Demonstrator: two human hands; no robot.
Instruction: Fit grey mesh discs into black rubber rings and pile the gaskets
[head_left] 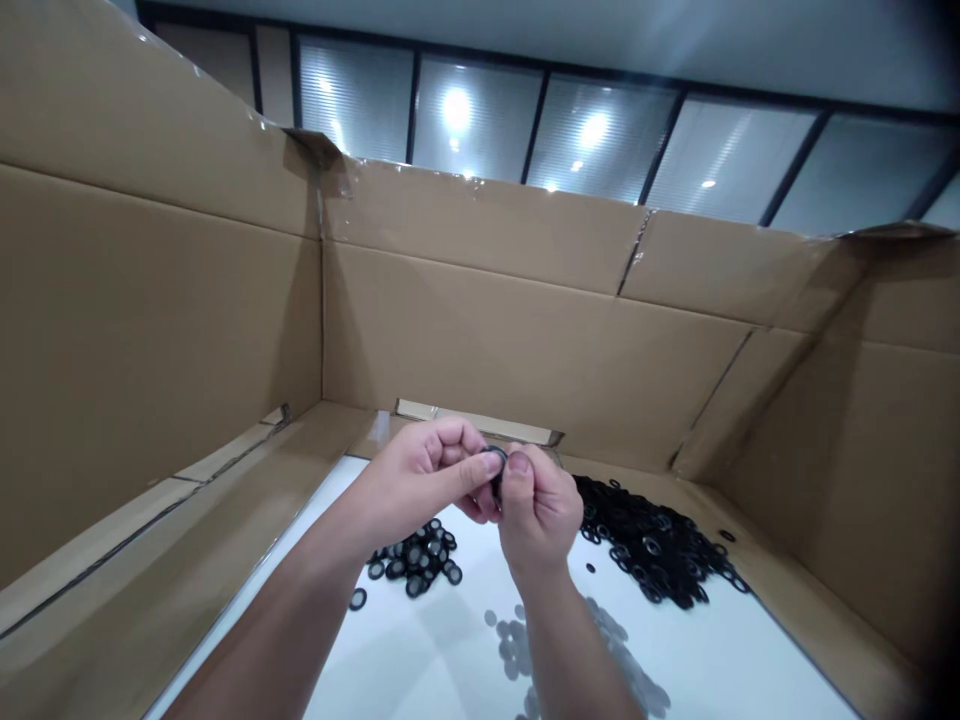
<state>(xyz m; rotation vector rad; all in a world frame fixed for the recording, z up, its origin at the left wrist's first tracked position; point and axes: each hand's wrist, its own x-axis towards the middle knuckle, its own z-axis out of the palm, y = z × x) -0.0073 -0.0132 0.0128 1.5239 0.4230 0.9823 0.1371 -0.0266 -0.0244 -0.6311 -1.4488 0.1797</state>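
My left hand [439, 468] and my right hand [541, 500] meet above the white surface, thumbs and fingers closed together on a small black ring [495, 454]. Fingers cover most of the ring, and I cannot tell whether a disc sits in it. Below my left hand lies a pile of black rings with grey discs in their centres [417, 562]. To the right of my right hand spreads a large heap of open black rings [656, 550]. Thin grey discs [514, 648] are scattered under my right forearm, which hides some of them.
Tall cardboard walls [480, 320] enclose the white work surface [405, 660] at the left, back and right. One ringed disc [358, 599] lies apart at the left, and a loose black ring [726, 536] rests near the right wall. Glass panels [480, 110] stand beyond the box.
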